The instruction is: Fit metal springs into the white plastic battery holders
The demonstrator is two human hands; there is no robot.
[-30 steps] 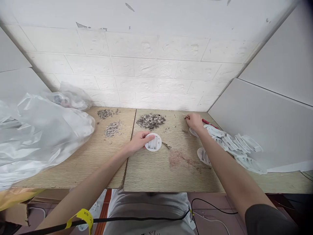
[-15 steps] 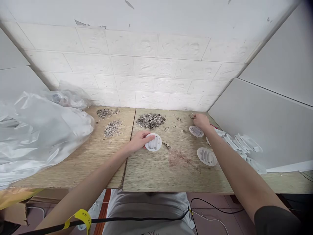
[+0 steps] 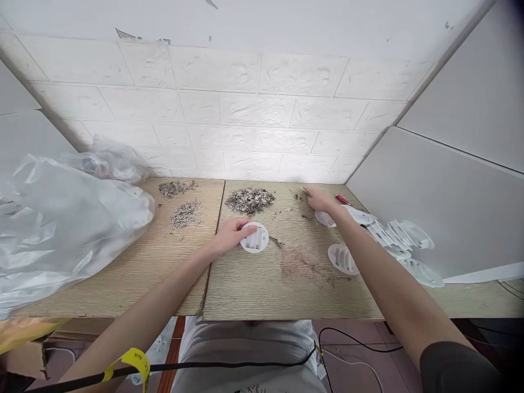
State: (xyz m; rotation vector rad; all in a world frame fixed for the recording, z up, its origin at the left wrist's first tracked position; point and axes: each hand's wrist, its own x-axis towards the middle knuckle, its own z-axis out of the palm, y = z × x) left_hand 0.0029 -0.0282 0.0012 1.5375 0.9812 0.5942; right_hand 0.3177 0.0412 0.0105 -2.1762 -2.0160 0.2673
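My left hand (image 3: 232, 236) grips a round white plastic battery case (image 3: 254, 238) by its left edge, thumb on top, slots facing up. A thin metal tool (image 3: 277, 241), perhaps tweezers, lies against the case's right side. At the back of the table my right hand (image 3: 320, 198) is closed around a thin pale stick (image 3: 303, 190), its tip pointing left. Small metal contacts (image 3: 298, 197) lie just below that tip. Partly hidden under my right wrist is another round case (image 3: 325, 219), and a third case (image 3: 342, 258) rests nearer me.
A large pile of metal contacts (image 3: 250, 201) sits at the back middle, with smaller piles (image 3: 187, 214) to its left. A big plastic bag (image 3: 73, 218) covers the far left. Several white cases (image 3: 393, 234) are heaped at right beside a red-handled tool (image 3: 343, 200).
My right hand has moved left along the back of the table with the stick, uncovering the red handle. My left hand still holds the battery case in place. The view has shifted slightly.
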